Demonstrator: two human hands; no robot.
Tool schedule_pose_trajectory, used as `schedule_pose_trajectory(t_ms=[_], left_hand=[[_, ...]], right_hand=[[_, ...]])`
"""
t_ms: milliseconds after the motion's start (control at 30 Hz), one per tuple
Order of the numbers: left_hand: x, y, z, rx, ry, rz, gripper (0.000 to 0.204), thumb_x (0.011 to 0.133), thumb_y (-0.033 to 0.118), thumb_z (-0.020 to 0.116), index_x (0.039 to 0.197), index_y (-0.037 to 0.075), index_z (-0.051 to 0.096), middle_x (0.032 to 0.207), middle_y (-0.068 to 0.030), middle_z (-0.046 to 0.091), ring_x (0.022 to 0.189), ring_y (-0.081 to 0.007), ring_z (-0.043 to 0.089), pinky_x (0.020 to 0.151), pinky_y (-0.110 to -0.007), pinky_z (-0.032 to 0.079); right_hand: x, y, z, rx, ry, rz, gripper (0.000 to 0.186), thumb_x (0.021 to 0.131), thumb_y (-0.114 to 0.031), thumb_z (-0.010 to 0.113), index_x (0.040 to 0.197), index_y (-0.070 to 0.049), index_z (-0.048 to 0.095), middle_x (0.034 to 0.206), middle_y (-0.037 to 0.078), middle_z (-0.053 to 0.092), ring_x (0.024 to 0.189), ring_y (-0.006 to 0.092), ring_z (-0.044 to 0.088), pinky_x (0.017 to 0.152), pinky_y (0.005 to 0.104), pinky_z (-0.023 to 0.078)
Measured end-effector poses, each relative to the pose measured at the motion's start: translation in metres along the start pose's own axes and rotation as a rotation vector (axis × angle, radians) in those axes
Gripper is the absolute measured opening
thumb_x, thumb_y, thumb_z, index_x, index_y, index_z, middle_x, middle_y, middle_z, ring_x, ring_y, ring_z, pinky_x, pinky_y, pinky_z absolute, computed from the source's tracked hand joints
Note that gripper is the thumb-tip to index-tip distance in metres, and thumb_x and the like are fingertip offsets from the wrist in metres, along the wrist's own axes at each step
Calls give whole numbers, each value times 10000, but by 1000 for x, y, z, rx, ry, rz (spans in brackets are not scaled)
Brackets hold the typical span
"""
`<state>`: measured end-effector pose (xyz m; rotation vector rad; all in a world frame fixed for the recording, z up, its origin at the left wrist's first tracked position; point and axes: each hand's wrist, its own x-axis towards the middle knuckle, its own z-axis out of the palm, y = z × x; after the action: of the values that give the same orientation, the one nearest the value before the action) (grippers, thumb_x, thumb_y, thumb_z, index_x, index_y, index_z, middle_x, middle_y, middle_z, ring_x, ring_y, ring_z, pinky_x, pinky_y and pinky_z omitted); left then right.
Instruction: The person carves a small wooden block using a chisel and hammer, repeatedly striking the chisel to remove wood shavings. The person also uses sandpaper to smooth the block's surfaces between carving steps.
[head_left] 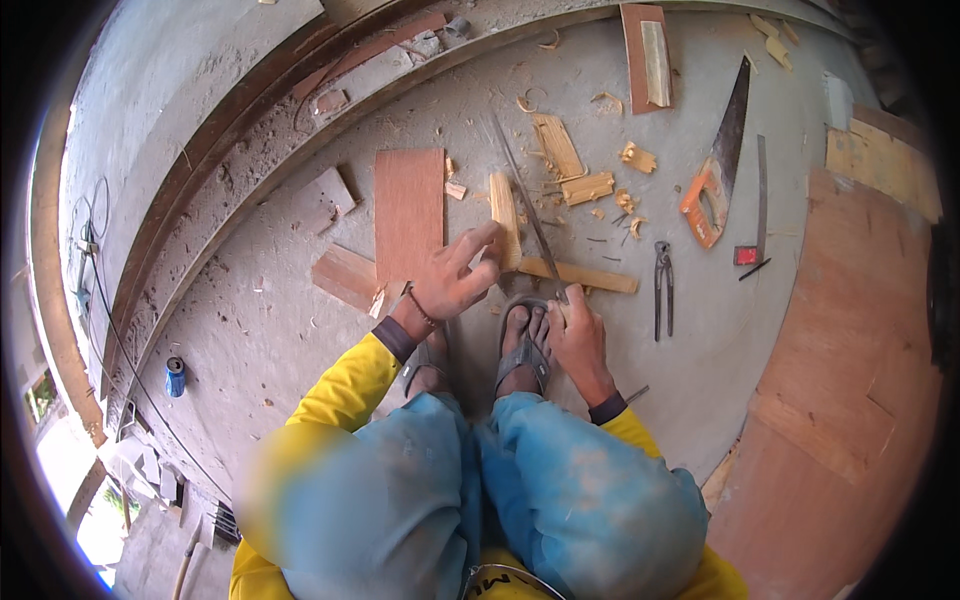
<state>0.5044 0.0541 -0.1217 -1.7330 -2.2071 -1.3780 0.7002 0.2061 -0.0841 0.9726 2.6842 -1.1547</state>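
My right hand is closed round the lower end of a long, narrow, dark blade, which slants up and away to the left. Its handle is hidden in my fingers. Just left of the blade, a short pale piece of wood points away from me, its near end gripped by the bent fingers of my left hand. A pale wooden stick lies crosswise beyond my right foot. Behind my left hand is a flat reddish-brown board.
Wood shavings and offcuts litter the concrete floor. To the right lie pincers, an orange-handled handsaw, a metal strip with a red end and plywood sheets. A blue can stands left.
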Motion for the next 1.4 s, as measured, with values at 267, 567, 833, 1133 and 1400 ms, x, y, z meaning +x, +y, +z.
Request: schedule_pose_trajectory(t_ms=[267, 567, 833, 1133, 1400], left_hand=[[-1, -5, -15, 102, -43, 98, 235, 751, 101, 680, 921, 83, 518, 1331, -183, 564, 1114, -355, 629, 826, -391, 580], [-20, 9, -21, -386, -68, -713, 369, 903, 11, 539, 1270, 46, 518, 1281, -200, 523, 1105, -319, 602, 909, -369, 545], [2, 48, 5, -511, 387, -594, 458, 888, -68, 580, 1312, -4, 418, 1301, -205, 452, 1214, -298, 522, 1028, -374, 474], [1, 31, 3, -427, 370, -672, 415, 928, -22, 651, 1297, -37, 462, 1318, -184, 505, 1223, -267, 546, 1076, -377, 440], [10, 37, -13, -172, 153, -554, 478, 870, 0, 735, 1327, 5, 596, 1196, -122, 669, 1134, -257, 637, 945, -345, 513]], right_hand=[[-11, 12, -6, -113, -32, 72, 290, 937, -191, 653, 1136, -6, 553, 872, 273, 667, 815, 487, 645, 653, 535, 496], [-17, 9, -17, -148, -42, 23, 196, 938, -173, 633, 1036, -28, 546, 887, 233, 652, 799, 460, 640, 646, 517, 495], [-38, -5, -13, -139, -36, 83, 207, 950, -175, 622, 1048, -32, 508, 860, 249, 635, 792, 488, 621, 637, 542, 475], [-33, -21, -33, -89, -27, -29, 188, 955, -178, 624, 1013, -31, 524, 865, 231, 638, 758, 467, 625, 621, 523, 486], [-9, 7, -39, -200, -62, -4, 180, 935, -146, 647, 1042, -40, 548, 847, 201, 641, 745, 440, 638, 600, 495, 496]])
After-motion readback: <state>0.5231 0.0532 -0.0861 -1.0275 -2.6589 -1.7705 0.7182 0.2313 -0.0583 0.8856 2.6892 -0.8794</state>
